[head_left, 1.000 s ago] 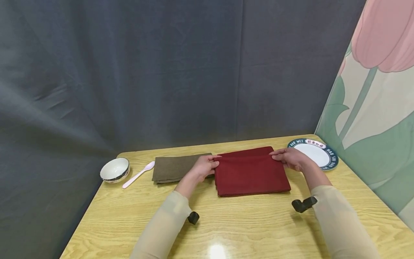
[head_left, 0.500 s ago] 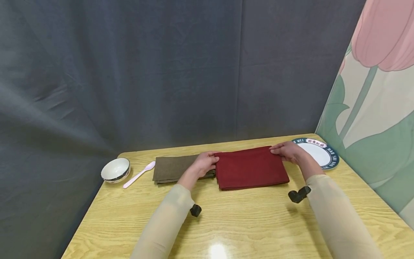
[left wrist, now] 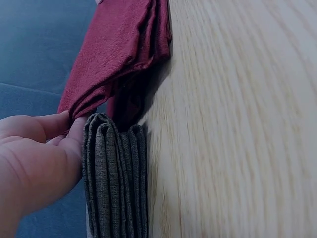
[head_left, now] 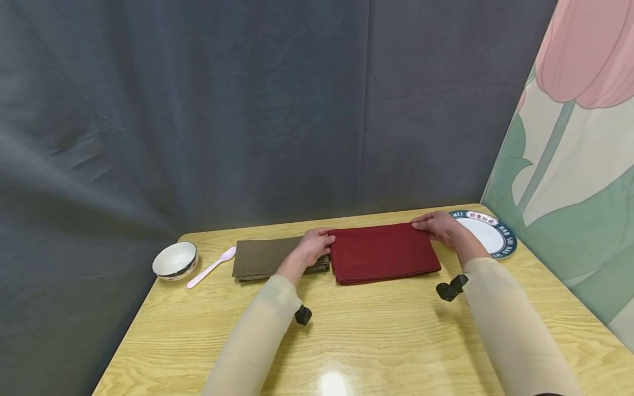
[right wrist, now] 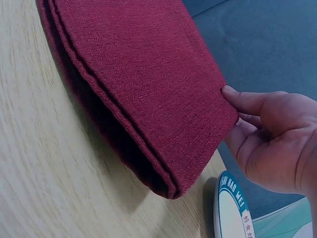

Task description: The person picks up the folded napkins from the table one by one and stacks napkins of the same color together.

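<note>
While my left hand [head_left: 313, 247] and right hand [head_left: 438, 226] pinch the folded dark-red woven cloth's [head_left: 383, 254] far corners, I'm watching alignment. Uneven tugging could skew the layers, or drag the neighbouring folded olive-brown cloth [head_left: 264, 257].

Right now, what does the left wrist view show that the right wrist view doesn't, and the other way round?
Only the left wrist view shows the folded brown cloth edge-on, and the left hand pinching the red cloth at its corner. Only the right wrist view shows the plate rim, the right hand at the red cloth's far corner, and its stacked fold layers. Both show the red cloth lying on the wooden table.
</note>
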`<action>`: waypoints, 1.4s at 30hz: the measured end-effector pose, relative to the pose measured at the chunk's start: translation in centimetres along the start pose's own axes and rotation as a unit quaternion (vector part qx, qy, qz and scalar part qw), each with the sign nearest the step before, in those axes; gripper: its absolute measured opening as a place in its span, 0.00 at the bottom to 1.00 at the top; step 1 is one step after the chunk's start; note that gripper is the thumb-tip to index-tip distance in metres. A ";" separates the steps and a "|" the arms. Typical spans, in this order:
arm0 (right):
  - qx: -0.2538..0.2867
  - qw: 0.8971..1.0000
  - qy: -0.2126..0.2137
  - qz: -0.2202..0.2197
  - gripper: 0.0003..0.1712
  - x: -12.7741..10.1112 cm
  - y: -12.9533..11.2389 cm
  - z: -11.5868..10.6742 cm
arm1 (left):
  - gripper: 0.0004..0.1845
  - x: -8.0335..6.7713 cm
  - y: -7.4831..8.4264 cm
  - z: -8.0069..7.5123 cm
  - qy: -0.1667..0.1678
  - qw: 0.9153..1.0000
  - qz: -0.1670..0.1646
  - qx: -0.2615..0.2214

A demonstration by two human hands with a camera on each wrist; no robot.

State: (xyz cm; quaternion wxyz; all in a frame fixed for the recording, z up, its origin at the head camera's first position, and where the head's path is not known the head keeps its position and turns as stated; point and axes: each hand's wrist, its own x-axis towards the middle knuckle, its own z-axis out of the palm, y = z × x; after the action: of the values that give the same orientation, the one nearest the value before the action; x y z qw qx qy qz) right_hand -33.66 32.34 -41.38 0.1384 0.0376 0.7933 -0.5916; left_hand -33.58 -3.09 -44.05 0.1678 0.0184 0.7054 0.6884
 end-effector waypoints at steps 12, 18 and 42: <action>-0.025 0.999 0.025 -0.022 0.23 1.4 -0.2 0.4 | 0.21 0.8 0.0 -0.2 0.034 0.999 0.003 0.007; -0.023 0.999 0.021 -0.021 0.24 1.8 0.3 0.8 | 0.26 0.9 -0.6 -0.4 0.053 0.998 -0.011 0.019; -0.062 0.990 0.108 -0.062 0.24 0.9 -2.0 1.9 | 0.23 0.8 0.1 -3.1 0.028 0.997 0.020 -0.073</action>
State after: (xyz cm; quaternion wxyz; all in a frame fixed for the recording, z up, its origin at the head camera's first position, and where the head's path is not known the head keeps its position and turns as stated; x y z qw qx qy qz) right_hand -34.59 29.87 -40.24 0.0174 0.0435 0.8394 -0.5415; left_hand -35.16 -5.89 -44.18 0.1344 0.0010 0.6574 0.7414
